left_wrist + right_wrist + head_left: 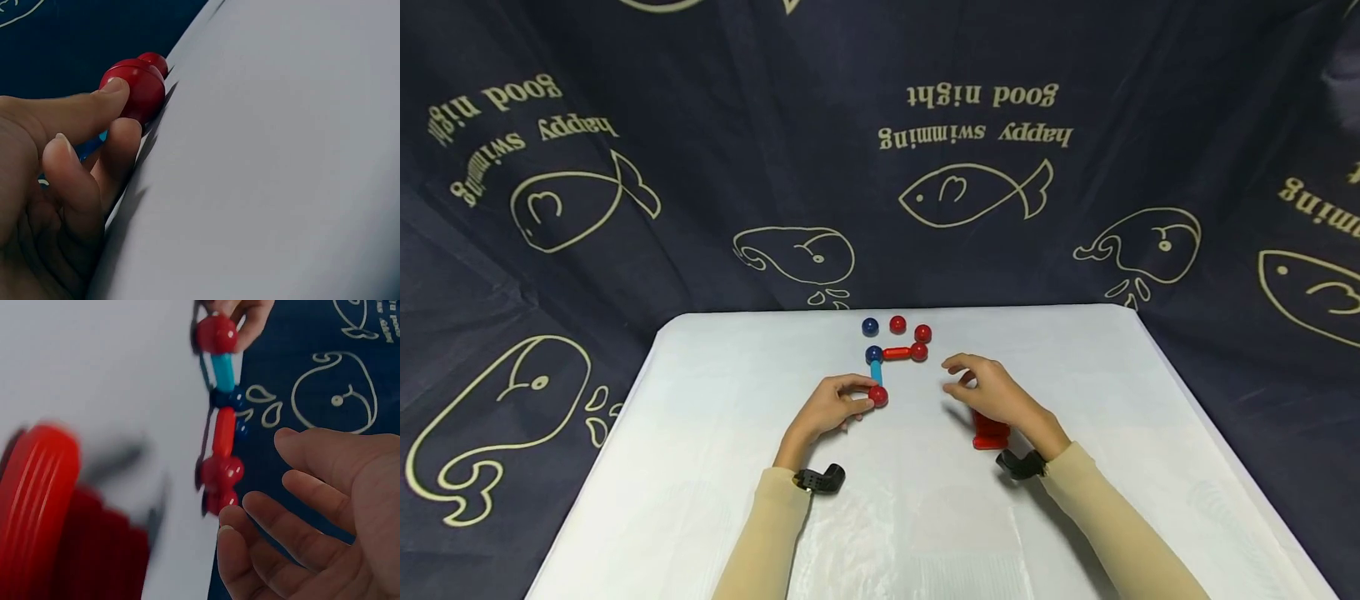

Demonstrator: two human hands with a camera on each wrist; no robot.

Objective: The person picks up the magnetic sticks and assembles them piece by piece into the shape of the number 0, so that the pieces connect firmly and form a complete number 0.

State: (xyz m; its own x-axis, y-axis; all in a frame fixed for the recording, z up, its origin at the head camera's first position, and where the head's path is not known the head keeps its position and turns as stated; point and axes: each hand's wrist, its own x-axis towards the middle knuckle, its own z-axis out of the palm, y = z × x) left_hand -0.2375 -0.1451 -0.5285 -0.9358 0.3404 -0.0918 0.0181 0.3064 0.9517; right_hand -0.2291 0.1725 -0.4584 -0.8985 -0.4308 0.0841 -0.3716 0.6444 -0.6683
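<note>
Left hand pinches red ball; right hand loosely curved. Right wrist view alone: grooves on red stack.

Behind the white table hangs a dark cloth with pale yellow fish, whales and upside-down words.

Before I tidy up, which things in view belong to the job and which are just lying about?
Job:
red ball pinched by left hand
light-blue bar
dark-blue corner ball
red bar
red end ball
probably spares: three balls behind, red stack near right hand

Apparently just background:
dark printed cloth
</note>
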